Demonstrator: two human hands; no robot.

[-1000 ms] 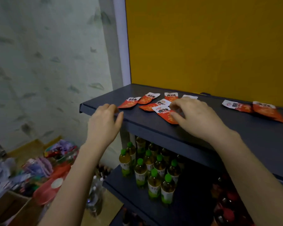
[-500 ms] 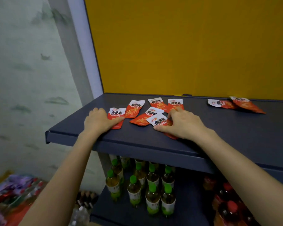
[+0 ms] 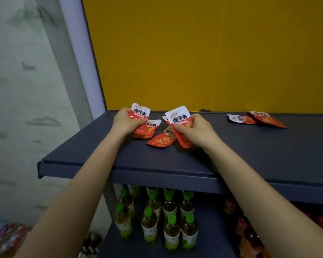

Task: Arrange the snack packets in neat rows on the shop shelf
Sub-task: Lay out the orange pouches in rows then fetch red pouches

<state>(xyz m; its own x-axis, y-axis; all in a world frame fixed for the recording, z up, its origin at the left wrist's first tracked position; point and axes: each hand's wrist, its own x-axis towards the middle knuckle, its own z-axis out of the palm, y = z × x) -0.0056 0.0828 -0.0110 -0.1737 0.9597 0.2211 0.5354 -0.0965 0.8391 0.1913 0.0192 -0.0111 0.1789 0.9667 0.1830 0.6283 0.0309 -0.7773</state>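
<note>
Packets (image 3: 161, 140) — well behind shelf edge (image 3: 138, 176)

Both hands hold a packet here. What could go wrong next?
The right hand holds a raised packet over a loose packet; set down there, it may overlap it. The left hand holds a second packet covering a half-hidden packet, risking a crooked row. The far-right pair lies apart and may be missed.

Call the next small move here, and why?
Probably set the red-and-white foil snack packet in the left hand flat at the back-left corner of the dark blue metal shelf to start a row. The right hand grips a second packet; the loose packets between the hands lie askew.
</note>
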